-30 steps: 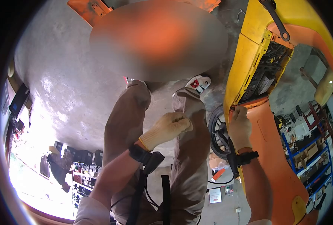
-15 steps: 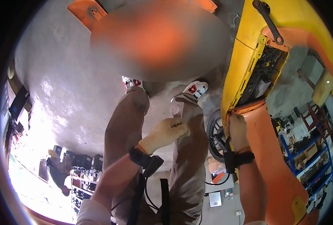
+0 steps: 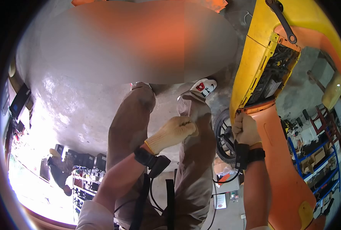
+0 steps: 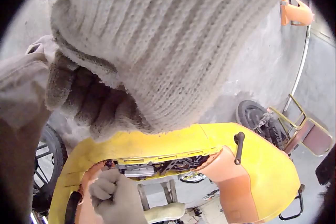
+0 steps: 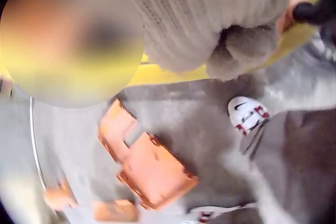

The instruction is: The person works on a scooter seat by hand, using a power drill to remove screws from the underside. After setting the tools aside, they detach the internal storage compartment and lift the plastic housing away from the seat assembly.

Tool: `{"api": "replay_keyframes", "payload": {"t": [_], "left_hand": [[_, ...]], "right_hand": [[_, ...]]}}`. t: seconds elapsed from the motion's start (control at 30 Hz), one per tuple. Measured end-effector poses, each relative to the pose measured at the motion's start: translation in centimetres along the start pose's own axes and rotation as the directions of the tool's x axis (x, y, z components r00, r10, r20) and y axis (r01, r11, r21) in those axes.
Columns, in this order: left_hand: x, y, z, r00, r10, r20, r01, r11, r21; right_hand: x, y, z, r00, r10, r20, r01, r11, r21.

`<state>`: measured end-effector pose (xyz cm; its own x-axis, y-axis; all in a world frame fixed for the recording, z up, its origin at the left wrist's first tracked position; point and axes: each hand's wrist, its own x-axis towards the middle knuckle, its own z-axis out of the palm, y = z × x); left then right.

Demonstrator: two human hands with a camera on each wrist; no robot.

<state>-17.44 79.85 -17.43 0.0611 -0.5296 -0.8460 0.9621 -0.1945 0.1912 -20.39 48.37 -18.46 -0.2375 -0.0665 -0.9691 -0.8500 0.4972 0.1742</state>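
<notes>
My right hand, in a pale knit glove, is at the upper corner of the orange panel on a yellow vehicle body. Its fingers curl in at the seam, right below an uncovered bay with wiring and dark parts. The left wrist view also shows that hand bent against the panel; I cannot tell what its fingertips pinch. Over my right thigh, my left hand, gloved too, is curled with nothing showing in it. Its folded fingers show close up in the left wrist view.
A black lever juts from the yellow body. Beside my leg is a spoked wheel. Loose orange panels lie on the concrete floor. Blue shelving stands to the right. Blurred patches cover part of the head and right wrist views.
My right hand stays at the panel corner while its wrist twists, swinging the black wrist camera round. My left hand keeps its curled pose over the thigh. The head view swayed slightly and came back.
</notes>
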Motion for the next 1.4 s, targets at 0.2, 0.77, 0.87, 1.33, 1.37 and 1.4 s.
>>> {"api": "replay_keyframes", "payload": {"t": [0.2,0.77,0.87,1.33,1.37,1.4], "left_hand": [[-0.1,-0.1,-0.4,1.0,-0.015,0.006,0.015,0.999,0.036],[-0.4,0.1,-0.4,1.0,0.004,0.018,-0.004,1.0,0.006],[-0.3,0.4,-0.5,0.999,-0.005,0.034,0.004,1.0,0.027],[-0.5,0.4,-0.4,0.999,0.024,0.029,-0.025,0.999,0.029],[-0.5,0.4,-0.4,0.999,0.025,0.027,-0.026,0.999,0.029],[-0.5,0.3,-0.4,1.0,0.026,0.013,-0.026,0.999,0.038]], "right_hand": [[-3.5,-0.8,4.9,0.941,-0.231,-0.247,0.158,0.946,-0.285],[-1.5,1.7,3.4,0.664,-0.739,-0.116,0.088,0.231,-0.969],[-3.1,-0.4,6.0,0.876,-0.316,-0.364,0.103,0.861,-0.499],[-3.8,0.0,5.0,0.928,-0.358,-0.103,0.287,0.864,-0.413],[-3.1,0.3,4.2,0.903,-0.409,-0.133,0.286,0.802,-0.525],[-3.0,0.3,4.4,0.874,-0.461,-0.156,0.273,0.729,-0.628]]}}
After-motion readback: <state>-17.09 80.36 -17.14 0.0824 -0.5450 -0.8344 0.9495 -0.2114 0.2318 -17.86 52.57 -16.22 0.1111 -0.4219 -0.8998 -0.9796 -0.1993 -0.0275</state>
